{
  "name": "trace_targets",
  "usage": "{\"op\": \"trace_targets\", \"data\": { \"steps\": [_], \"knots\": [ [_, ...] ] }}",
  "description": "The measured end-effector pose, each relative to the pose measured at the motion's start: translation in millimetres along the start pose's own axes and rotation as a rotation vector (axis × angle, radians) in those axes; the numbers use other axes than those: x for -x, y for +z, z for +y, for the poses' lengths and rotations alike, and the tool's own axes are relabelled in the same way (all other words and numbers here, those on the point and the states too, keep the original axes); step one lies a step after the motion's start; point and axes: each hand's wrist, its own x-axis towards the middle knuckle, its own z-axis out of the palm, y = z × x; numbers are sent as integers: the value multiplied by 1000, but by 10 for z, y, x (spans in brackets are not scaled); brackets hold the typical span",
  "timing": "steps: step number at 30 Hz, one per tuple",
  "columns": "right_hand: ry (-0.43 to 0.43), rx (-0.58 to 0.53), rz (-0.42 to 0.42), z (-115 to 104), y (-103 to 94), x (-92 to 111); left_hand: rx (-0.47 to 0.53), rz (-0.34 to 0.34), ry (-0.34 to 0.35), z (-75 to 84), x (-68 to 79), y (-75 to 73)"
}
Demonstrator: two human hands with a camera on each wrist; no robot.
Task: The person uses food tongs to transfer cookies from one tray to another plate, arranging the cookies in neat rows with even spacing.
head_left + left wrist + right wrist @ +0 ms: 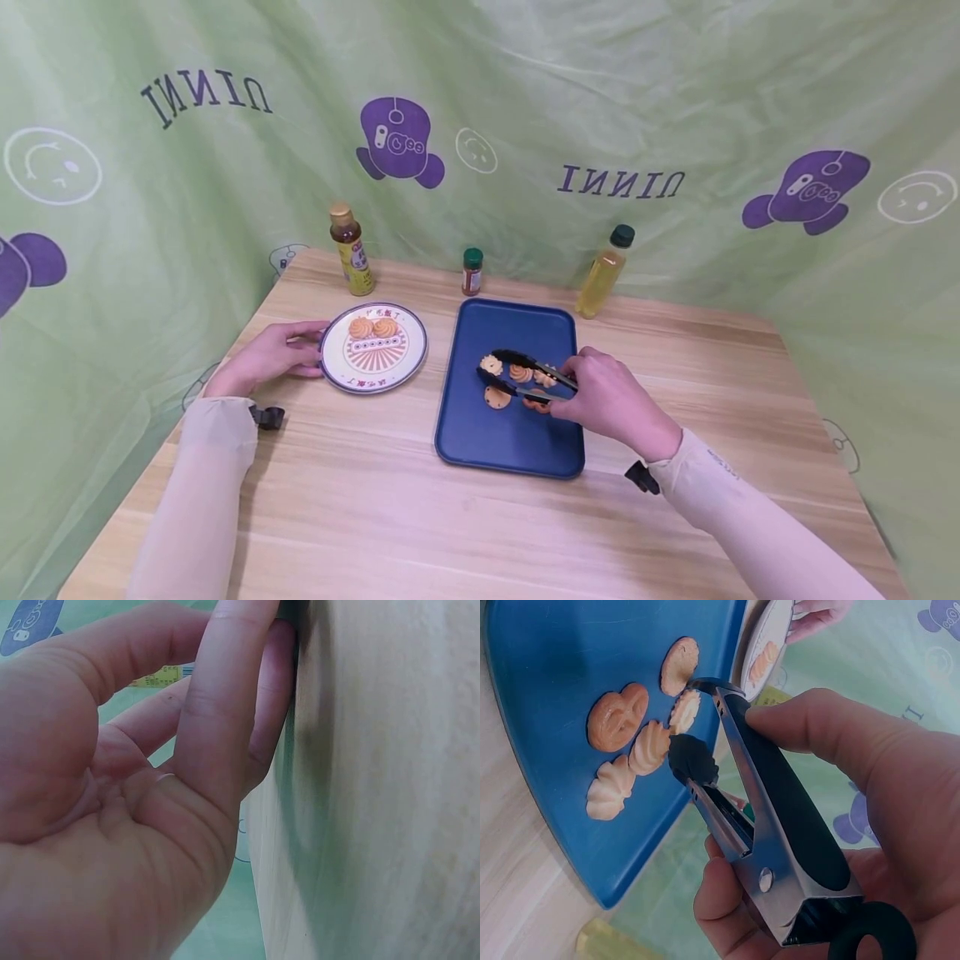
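R hand [611,396] has a proper hold on a pair of tongs [787,799], thumb on one arm, fingers curled round the other side. Tongs are part-open btw, tips apart w/ a pale cookie [685,712] sitting betw them in the head view; can't tell if they actually touch it. L hand [273,354] is at the L rim of the plate [345,371], fingers loosely bent & touching the edge. Whether it's pinching the rim, can't tell tbh.

Counts: 1 tongs, 1 plate, 1 blue tray [498,442], 7 cookies total. 5 on the tray: the pale one, 1 swirl cookie [650,748], 1 ridged cookie [611,789], 1 pretzel-shaped cookie [619,718], 1 round cookie [680,667] w/ dark specks. All 5 lie close together under/around the tongs. Other 2 are swirls [386,327] on the plate, side by side near its far edge.

Plate's L of the tray, not touching, both on 1 wood table [360,500]. 3 containers along the back: brown sauce bottle [354,258] behind the plate, small green-lidded jar [472,273] just behind the tray, yellow oil bottle [602,279] by its far R corner.
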Motion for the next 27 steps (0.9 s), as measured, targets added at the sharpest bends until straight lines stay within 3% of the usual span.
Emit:
{"op": "trace_targets", "data": {
  "steps": [27],
  "knots": [
    [5, -4, -1, -27, -26, -43, -8, -3, -11, -22, -20, -13]
  ]
}}
